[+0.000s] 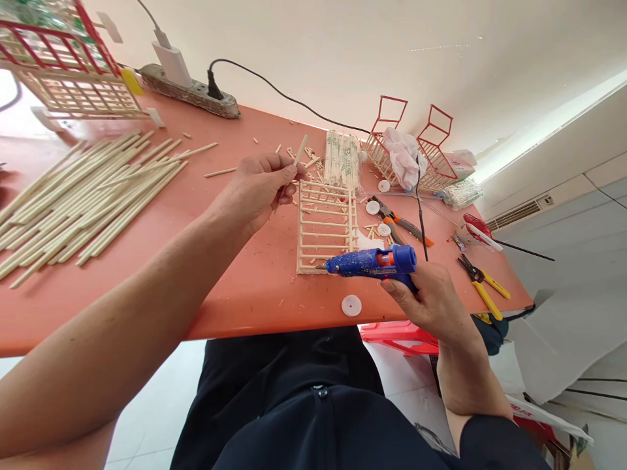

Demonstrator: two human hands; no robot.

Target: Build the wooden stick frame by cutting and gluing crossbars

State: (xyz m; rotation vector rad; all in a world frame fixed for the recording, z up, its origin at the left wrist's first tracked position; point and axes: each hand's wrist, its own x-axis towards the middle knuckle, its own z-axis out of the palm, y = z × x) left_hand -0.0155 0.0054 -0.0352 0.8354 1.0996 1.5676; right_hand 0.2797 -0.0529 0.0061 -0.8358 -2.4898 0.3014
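Observation:
A blue hot glue gun [362, 262] sits in my right hand [424, 297], its nozzle pointing left at the near end of a small frame of wooden sticks [327, 234]. Whether the nozzle touches the wood I cannot tell. My left hand [269, 181] pinches a thin wooden stick [301, 149] upright, just beyond the frame's far left corner. The frame lies on the orange table [255, 261] and has several crossbars between its side rails. Left of my left arm lies a loose pile of wooden sticks [98, 196].
Behind the frame are bundled chopsticks [341, 160] and cut stubs. Orange-handled pliers [401, 222], yellow-handled pliers [482, 284] and white discs [351, 305] lie on the right. A power strip [196, 94] stands at the back, and a red-edged stick structure [73, 72] at left. The glue gun's cord [421, 209] hangs nearby.

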